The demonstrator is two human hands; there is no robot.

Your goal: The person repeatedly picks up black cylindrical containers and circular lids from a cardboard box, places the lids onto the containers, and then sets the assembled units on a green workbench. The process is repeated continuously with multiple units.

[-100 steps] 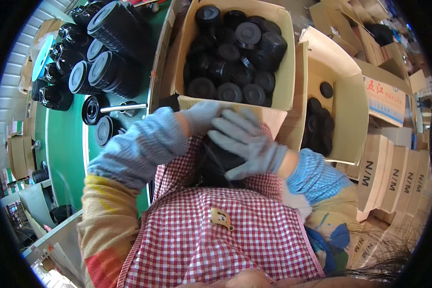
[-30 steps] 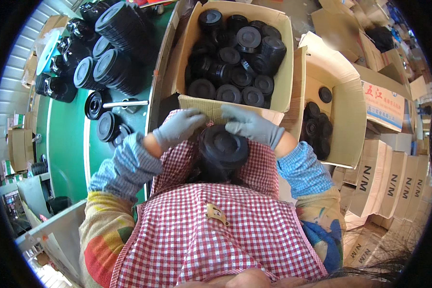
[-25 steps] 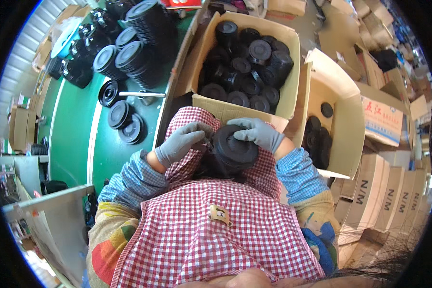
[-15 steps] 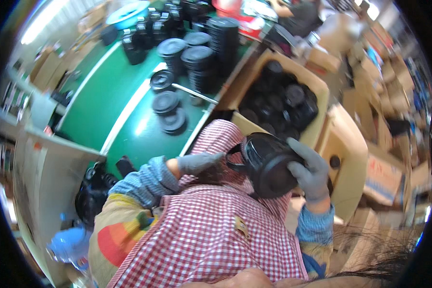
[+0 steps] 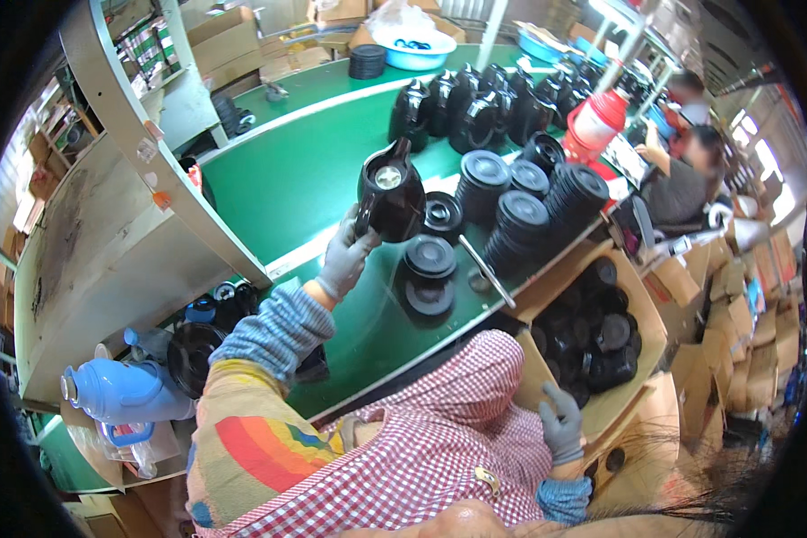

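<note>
My left hand (image 5: 344, 260), in a grey glove, is closed around the handle of a glossy black jug (image 5: 394, 208). The jug is raised over the green work surface (image 5: 287, 197), and a pale round part shows on it. Beside it lie a black ring-shaped part (image 5: 441, 213) and flat black discs (image 5: 429, 257). My right hand (image 5: 561, 423), also gloved, hangs empty with its fingers apart. It is close to the near side of a cardboard box (image 5: 536, 366) that holds several black jug-like parts (image 5: 592, 332).
Stacks of black discs (image 5: 522, 215) stand at the table's right edge beside a metal rod (image 5: 486, 271). Several black jugs (image 5: 471, 117) line the far side near a red container (image 5: 596, 121). A blue flask (image 5: 130, 392) lies at lower left. Another person (image 5: 686, 184) sits at far right.
The jug has passed from my right hand to my left and moved up and left over the green surface. My right hand has let go and dropped lower. The view has swung left.
</note>
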